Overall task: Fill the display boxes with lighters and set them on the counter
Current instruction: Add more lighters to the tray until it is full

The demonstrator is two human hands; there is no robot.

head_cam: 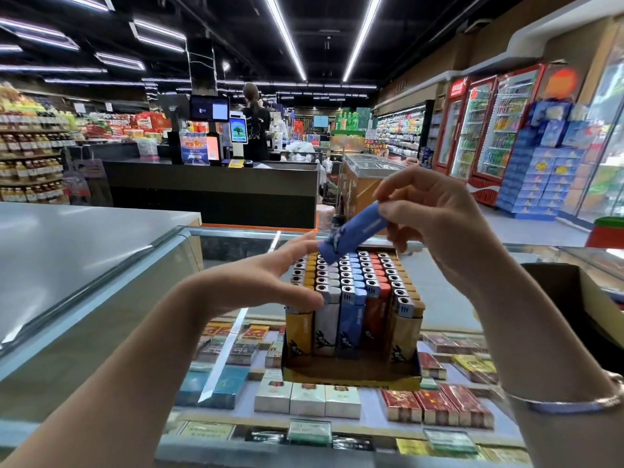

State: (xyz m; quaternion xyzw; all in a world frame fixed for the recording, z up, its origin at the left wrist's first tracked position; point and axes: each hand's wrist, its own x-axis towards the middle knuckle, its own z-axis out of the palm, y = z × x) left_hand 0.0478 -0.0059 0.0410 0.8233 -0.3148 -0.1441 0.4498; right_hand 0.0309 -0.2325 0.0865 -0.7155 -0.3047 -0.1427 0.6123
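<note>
Right now the right hand point(435, 214) has a pinching grip on a blue lighter point(353, 233), tilted above the display box point(351, 373) of lighters on the glass counter point(449, 298). Her left hand point(270, 282), fingers straight, touches the packed rows.

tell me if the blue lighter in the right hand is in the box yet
Not yet. The right hand pinches the blue lighter tilted above the display box, over the standing rows, clear of any slot.

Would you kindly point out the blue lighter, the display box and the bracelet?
blue lighter point(353, 232), head view, middle of its body.
display box point(351, 374), head view, front wall.
bracelet point(560, 405), head view, band on the wrist.
</note>
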